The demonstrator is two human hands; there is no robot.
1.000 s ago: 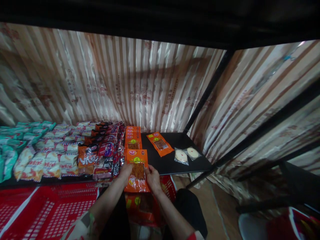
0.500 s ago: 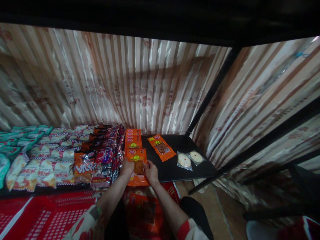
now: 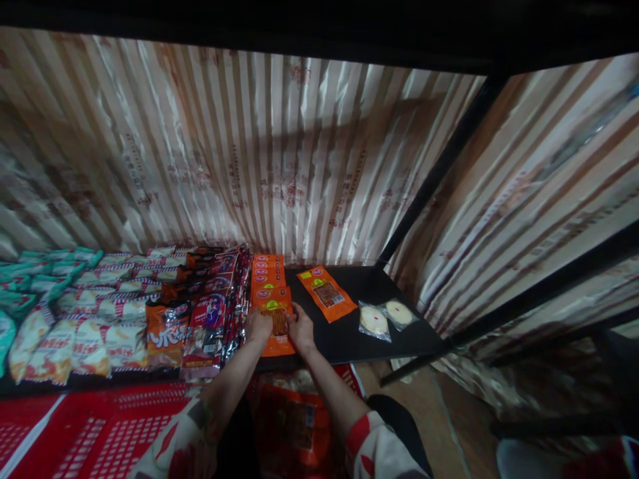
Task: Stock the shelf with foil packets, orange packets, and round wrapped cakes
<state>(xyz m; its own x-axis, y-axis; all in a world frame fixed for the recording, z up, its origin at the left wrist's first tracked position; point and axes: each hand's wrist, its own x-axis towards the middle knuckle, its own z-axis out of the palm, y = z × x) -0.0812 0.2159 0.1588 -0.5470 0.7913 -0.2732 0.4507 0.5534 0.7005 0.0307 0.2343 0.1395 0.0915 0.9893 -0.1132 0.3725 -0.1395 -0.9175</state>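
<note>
An orange snack packet [image 3: 276, 319] lies on the black shelf [image 3: 359, 332] at the front of a row of like orange packets [image 3: 267, 269]. My left hand [image 3: 259, 326] grips its left edge, fingers curled. Gripping the packet's right edge is my right hand [image 3: 301, 328]. A single orange packet [image 3: 327, 292] lies aslant to the right. Farther right lie two clear packets with round pale cakes [image 3: 382, 316].
Rows of red, orange, white and green snack bags [image 3: 120, 313] fill the shelf's left part. Red plastic baskets [image 3: 94, 426] stand below, one holding more orange packets [image 3: 294, 419]. A black post [image 3: 434, 173] and a striped curtain [image 3: 279, 153] bound the shelf.
Both hands have pushed the orange packet farther back onto the shelf, up against the orange row. The view has moved closer and slightly up.
</note>
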